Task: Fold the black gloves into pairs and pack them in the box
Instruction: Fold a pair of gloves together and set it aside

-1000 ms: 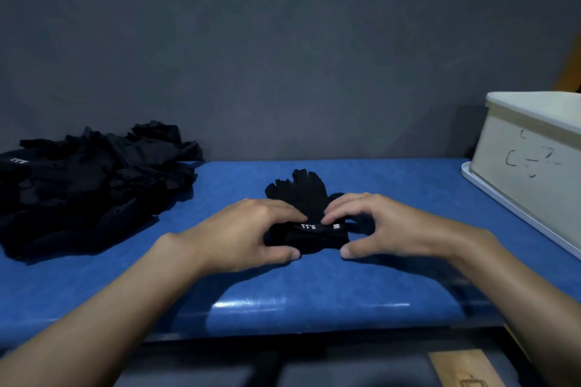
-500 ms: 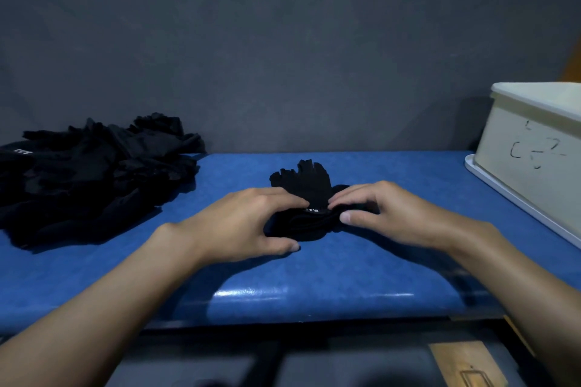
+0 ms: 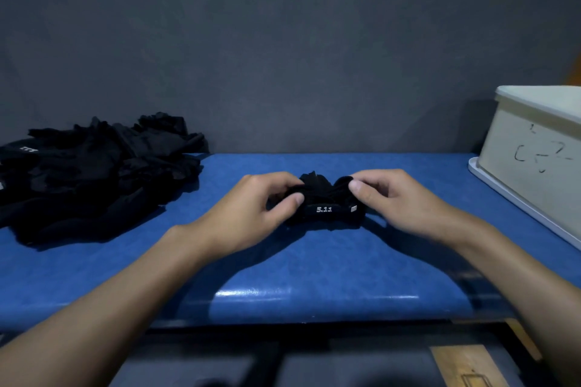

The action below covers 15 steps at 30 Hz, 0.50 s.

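At left, a pile point(image 3: 94, 179) of black gloves lies on the blue table point(image 3: 314, 276). At centre, the left hand point(image 3: 251, 214) has curled fingers, with thumb and fingertips pinching the left end of the folded pair point(image 3: 327, 209). The right hand point(image 3: 399, 201) pinches the right end likewise. A white box point(image 3: 534, 160) stands at far right. Compared with half a second earlier, the pair's finger ends, then flat, are bunched upward, and the "5.11" label faces forward.

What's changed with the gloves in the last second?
The left hand and right hand went from pressing the gloves flat to pinching them, folding their fingers back into a bundle; the label now reads upright. The glove pile and white box stayed put.
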Each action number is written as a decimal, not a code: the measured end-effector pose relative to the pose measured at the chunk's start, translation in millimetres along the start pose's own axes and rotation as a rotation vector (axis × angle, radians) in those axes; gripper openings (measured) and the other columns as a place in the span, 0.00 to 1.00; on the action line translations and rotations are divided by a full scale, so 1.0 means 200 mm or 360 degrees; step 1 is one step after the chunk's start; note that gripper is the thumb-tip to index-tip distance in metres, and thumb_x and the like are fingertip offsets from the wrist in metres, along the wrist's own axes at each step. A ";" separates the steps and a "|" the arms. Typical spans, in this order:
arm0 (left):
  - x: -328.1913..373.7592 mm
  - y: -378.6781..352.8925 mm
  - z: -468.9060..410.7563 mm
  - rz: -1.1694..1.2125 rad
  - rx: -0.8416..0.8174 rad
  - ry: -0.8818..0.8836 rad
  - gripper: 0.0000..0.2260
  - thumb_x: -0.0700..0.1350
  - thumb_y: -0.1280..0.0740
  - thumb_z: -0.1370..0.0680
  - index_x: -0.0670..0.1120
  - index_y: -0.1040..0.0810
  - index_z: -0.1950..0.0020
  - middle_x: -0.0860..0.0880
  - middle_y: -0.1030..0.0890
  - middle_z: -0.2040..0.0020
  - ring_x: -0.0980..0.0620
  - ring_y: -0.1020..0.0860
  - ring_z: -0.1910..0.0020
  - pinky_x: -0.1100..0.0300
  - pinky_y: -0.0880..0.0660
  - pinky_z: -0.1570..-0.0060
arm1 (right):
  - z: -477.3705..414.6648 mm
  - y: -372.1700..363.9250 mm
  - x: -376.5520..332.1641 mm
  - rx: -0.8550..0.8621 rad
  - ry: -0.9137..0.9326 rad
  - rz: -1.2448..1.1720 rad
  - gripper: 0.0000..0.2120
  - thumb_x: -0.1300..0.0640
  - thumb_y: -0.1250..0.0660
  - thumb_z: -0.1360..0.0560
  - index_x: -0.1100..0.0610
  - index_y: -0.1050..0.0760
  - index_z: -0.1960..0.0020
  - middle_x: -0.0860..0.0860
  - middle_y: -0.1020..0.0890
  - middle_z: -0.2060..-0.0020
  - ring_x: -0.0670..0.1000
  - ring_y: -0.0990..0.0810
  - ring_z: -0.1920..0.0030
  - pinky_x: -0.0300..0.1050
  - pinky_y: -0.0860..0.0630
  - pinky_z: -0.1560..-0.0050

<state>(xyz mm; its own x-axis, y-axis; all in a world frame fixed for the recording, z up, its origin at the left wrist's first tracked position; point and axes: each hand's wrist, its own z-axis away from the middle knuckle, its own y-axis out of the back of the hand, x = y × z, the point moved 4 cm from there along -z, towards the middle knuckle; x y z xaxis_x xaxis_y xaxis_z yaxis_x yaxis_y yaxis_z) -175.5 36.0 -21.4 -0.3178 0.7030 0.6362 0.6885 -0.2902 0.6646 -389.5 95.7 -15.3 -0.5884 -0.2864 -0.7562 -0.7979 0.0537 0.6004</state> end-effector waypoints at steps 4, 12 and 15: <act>-0.01 0.01 -0.02 0.0209 0.0142 0.0113 0.06 0.44 0.35 0.18 0.48 0.19 0.51 0.52 0.15 0.59 0.55 0.18 0.60 0.54 0.22 0.54 | 0.01 0.00 -0.03 -0.0083 -0.0050 -0.0283 0.17 0.44 0.28 0.28 0.50 0.21 0.42 0.51 0.15 0.49 0.45 0.17 0.48 0.45 0.21 0.47; -0.06 0.02 -0.08 0.0287 0.0320 0.0273 0.07 0.45 0.34 0.19 0.52 0.20 0.56 0.54 0.19 0.66 0.57 0.24 0.69 0.53 0.25 0.60 | -0.05 -0.07 0.00 0.0136 -0.0198 -0.0350 0.08 0.59 0.31 0.22 0.59 0.22 0.44 0.60 0.15 0.52 0.62 0.17 0.48 0.58 0.21 0.46; -0.10 0.01 -0.08 0.0327 0.0278 0.0327 0.11 0.54 0.30 0.25 0.54 0.22 0.44 0.54 0.17 0.52 0.53 0.20 0.62 0.58 0.23 0.55 | -0.09 -0.09 0.01 0.0199 -0.0248 -0.0347 0.07 0.57 0.31 0.22 0.59 0.22 0.46 0.64 0.17 0.54 0.66 0.17 0.53 0.64 0.21 0.52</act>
<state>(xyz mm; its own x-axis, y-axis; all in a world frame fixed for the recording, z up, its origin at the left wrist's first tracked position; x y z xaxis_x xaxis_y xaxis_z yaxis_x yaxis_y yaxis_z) -177.5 11.1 -26.5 -0.2731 0.4907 0.8274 0.8475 -0.2842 0.4483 -374.2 77.4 -22.0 -0.4067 -0.1545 -0.9004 -0.9119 0.1273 0.3901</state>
